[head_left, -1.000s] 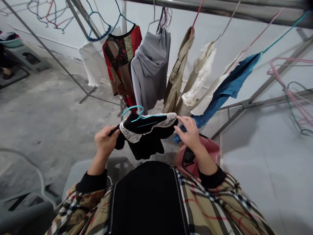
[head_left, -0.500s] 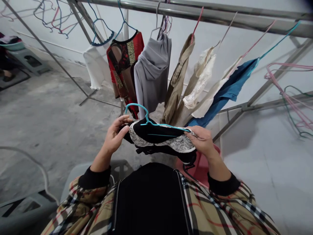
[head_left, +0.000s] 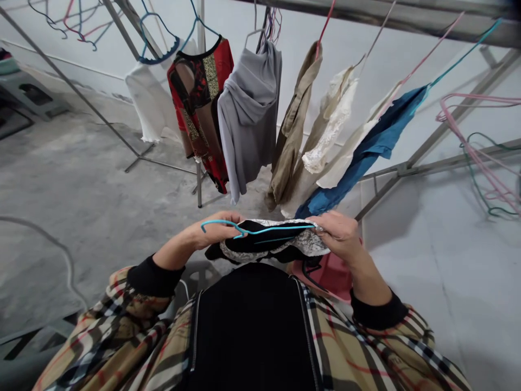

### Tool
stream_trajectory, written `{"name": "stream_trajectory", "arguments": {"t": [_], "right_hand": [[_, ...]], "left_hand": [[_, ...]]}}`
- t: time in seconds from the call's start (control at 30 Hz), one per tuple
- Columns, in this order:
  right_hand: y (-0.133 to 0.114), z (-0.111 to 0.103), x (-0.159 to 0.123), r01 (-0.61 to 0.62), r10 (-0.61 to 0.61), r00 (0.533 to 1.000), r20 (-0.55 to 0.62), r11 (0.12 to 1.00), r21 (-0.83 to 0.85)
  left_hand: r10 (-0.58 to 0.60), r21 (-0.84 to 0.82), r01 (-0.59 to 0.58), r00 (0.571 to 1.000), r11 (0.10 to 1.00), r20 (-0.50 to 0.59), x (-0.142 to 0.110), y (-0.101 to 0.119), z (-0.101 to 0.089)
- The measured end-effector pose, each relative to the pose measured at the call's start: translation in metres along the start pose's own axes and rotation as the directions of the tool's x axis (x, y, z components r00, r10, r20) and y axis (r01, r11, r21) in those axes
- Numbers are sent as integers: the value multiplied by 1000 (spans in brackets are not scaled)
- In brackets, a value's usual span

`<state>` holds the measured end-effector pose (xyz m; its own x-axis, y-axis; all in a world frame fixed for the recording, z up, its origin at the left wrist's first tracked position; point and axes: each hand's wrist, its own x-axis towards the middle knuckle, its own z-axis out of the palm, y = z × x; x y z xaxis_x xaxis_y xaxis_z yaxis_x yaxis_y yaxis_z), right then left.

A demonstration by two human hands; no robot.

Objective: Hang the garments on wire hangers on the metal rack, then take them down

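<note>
Metal drying racks (head_left: 448, 27) holding damp-looking clothes (head_left: 254, 103) are standing on bare concrete (head_left: 81, 179), suggesting a plain indoor laundry-drying area.

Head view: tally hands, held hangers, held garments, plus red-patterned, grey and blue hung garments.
Hands (left, right): 2
Light-blue hanger: 1
Black-and-white garment: 1
Red-patterned garment: 1
Grey garment: 1
Blue garment: 1
Total: 7
</note>
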<state>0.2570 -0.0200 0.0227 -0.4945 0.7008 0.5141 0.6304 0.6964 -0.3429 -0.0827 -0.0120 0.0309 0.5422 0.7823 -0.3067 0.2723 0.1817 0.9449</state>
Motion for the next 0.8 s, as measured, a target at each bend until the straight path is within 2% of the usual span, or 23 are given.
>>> {"name": "stream_trajectory", "arguments": {"t": [0.03,0.07,0.1,0.17,0.2,0.23,0.27,0.33,0.4,0.5,0.6,0.67,0.73,0.8], "right_hand": [[0,0,-2,-7,7,1000,23,1000,5],[-1,1,-5,-13,12,999,44,1000,13],[-2,3,-7,-13,12,998,63,1000,26],[-3,6,-11,-12,7,996,93,998,61],[-3,7,-13,-21,13,995,98,997,80],[-4,9,-15,-41,32,995,95,995,92],[-3,10,-18,-70,61,994,87,993,97],[-2,12,-22,-137,133,990,53,986,90],[0,13,-27,-183,182,983,17,980,81],[3,13,-32,-208,211,977,-30,975,78],[6,13,-34,-209,212,976,-39,974,83],[7,14,-35,-215,216,976,-1,973,85],[8,15,-36,-236,235,972,18,968,81],[7,14,-36,-255,258,966,-21,962,98]], "left_hand": [[30,15,-29,999,999,-46,0,0,2],[85,71,-76,987,995,-136,0,2,4],[169,172,-129,955,977,-244,-1,3,7],[377,459,-172,834,871,-403,-2,6,13],[464,595,-140,772,791,-435,-2,7,15],[520,698,-78,727,711,-449,-2,7,18],[541,764,-1,706,646,-456,-2,6,19],[499,808,129,728,575,-471,-1,2,20],[416,798,165,782,580,-465,-1,-1,16],[308,708,78,863,701,-400,-1,-3,7],[211,467,-42,925,883,-316,-1,-1,2],[177,234,-110,942,966,-286,-2,1,1],[166,40,-161,943,986,-288,-3,2,1],[170,-41,-191,938,981,-301,-5,1,-1]]}}
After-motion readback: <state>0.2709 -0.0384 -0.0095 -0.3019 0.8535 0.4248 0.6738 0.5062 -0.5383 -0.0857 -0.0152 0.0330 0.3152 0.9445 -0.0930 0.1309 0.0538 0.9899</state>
